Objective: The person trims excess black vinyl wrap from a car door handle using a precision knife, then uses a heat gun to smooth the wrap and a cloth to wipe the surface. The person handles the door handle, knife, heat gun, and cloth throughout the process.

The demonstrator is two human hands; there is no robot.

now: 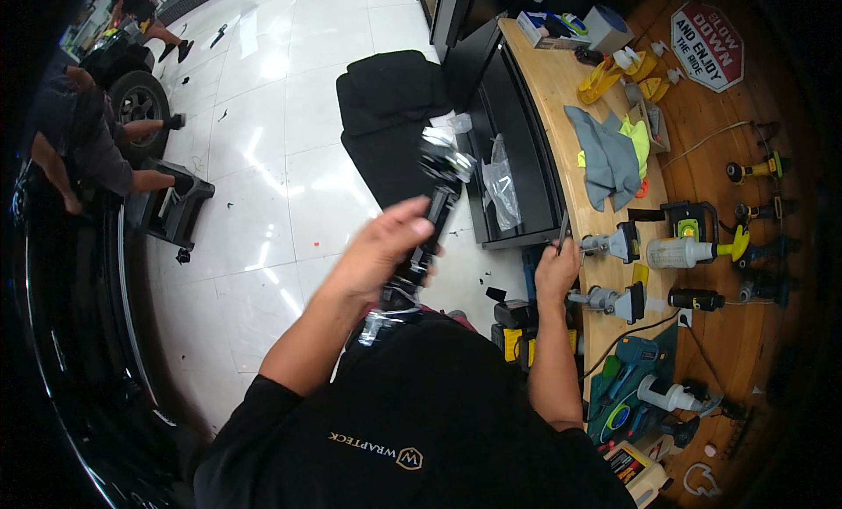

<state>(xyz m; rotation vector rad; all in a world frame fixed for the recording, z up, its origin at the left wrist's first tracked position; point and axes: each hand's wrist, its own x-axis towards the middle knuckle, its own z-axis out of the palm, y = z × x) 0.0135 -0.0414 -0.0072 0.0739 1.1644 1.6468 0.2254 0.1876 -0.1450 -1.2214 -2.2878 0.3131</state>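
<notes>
black shirt cloth (351,404) spreads across the lower middle, with a small pale emblem on it. along the left rim runs a glossy black car (74,351), its wheel (140,113) turned toward the pale tiled floor (254,193). down the right side stands a wooden workbench (550,106), loaded with tools and bottles, and under its near edge is a black cabinet (517,114). a co-worker (79,128) is beside the car, one shoe on a dark step stool (167,215). out on the floor, ahead of the shirt, lies a black padded piece (392,92) in two sections.

the long black bundle (440,200), wrapped in shiny clear film, is at the centre, slanting up and to the right just in front of the shirt. the left hand (386,243) is clamped on its middle, thumb across the near side. the right hand (558,268) is at the bench edge, fingers together on a thin dark tool (563,228) that pokes up past them; its lower part is hidden.

grey cloth (605,158) lies farther along the bench, a yellow-green cloth (636,145) beside it. a clear plastic bag (502,185) rests at the cabinet. a white spray bottle (680,253) with a yellow head lies to the right of the right hand.
</notes>
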